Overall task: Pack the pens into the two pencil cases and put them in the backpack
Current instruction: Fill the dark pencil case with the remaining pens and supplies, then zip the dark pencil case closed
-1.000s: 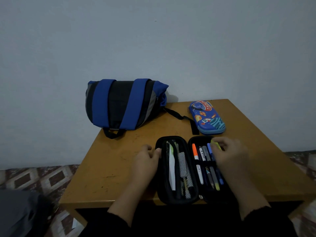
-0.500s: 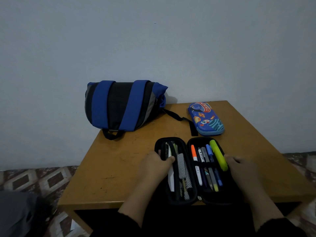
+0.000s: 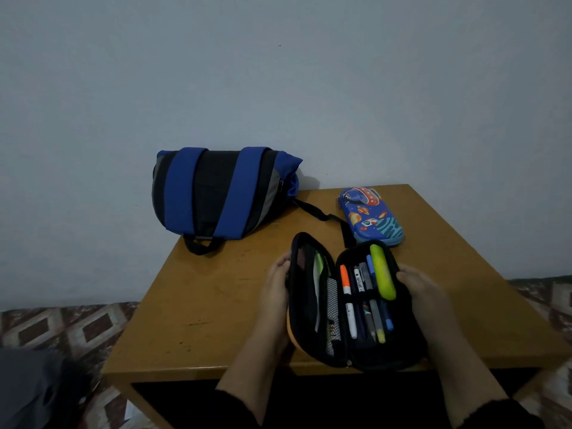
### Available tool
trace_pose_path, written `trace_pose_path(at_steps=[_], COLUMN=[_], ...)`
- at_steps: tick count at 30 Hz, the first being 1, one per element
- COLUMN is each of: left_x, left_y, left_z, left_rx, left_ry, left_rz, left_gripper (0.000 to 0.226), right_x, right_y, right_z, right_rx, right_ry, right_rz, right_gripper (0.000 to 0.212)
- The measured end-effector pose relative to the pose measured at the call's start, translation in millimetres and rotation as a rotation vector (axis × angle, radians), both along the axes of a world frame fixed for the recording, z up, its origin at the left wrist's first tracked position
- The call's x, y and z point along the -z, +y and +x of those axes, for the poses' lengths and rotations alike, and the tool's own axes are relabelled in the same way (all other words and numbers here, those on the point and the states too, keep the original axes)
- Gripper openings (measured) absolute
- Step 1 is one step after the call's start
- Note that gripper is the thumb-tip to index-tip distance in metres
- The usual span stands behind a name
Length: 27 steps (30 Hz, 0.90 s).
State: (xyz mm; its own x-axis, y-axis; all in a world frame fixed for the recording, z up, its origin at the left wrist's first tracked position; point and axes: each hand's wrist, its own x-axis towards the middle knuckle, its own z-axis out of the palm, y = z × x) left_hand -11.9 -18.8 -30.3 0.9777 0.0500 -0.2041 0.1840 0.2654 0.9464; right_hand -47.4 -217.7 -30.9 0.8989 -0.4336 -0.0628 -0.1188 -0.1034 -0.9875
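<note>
Our left hand [image 3: 275, 292] grips the outer edge of the left half of the open black pencil case [image 3: 356, 305], fingers curled around its rim, and that half is tilted up off the table [image 3: 198, 305] toward the other half. Our right hand [image 3: 424, 292] clasps the outer edge of the right half, with the fingertips wrapped over the rim just beside the yellow-green highlighter [image 3: 383, 272].

Inside the right half, the highlighter lies along the right wall. To its left we see a row of pens side by side: an orange-capped marker [image 3: 345, 278], a white pen [image 3: 351, 320], a grey pen [image 3: 375, 314] and a blue pen [image 3: 370, 264], all pointing roughly away from us. The left half has a mesh pocket [image 3: 331, 298] with more pens tucked behind it; we cannot tell exactly what they are in the dim light.

The case sits at the near edge of the wooden table, right in front of us. Just beyond its far right corner lies the second pencil case [image 3: 371, 216], blue with a space print and zipped shut. The blue and black backpack [image 3: 216, 193] rests at the far left corner of the table against the wall [image 3: 278, 88], and one of its black straps [image 3: 322, 216] trails across the tabletop to a spot between the two cases. Patterned floor tiles [image 3: 62, 326] show on either side of the table.
</note>
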Motion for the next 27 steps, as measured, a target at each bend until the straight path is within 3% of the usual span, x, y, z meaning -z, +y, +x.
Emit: trace_pose_path(at_steps=[5, 9, 14, 19, 21, 27], left_x=[6.7, 3.5, -4.2, 5.4, 4.3, 2.6], left_y=[-14.4, -25.1, -41.3, -52.5, -53.3, -53.6], left_z=[-0.8, -3.0, -7.6, -1.6, 0.3, -2.1], left_rx=[0.084, 0.219, 0.271, 0.343, 0.373, 0.368], left_ry=[0.022, 0.053, -0.154, -0.239, -0.262, -0.283], left_rz=[-0.285, -0.296, 0.074, 0.341, 0.41, 0.471], left_gripper=[0.033, 0.036, 0.022, 0.036, 0.037, 0.042], right_x=[-3.6, -3.1, 3.4, 14.2, 13.8, 11.9], right_y=[9.3, 13.8, 16.2, 22.4, 21.6, 18.4], right_z=[3.2, 5.4, 9.5, 4.0, 3.5, 4.6], right_rx=[-0.028, -0.02, -0.042, -0.045, -0.07, -0.074], right_ry=[0.016, -0.008, -0.01, -0.013, -0.002, -0.012], right_rz=[0.112, 0.118, 0.225, 0.387, 0.485, 0.501], right_gripper=[0.033, 0.035, 0.03, 0.03, 0.033, 0.024])
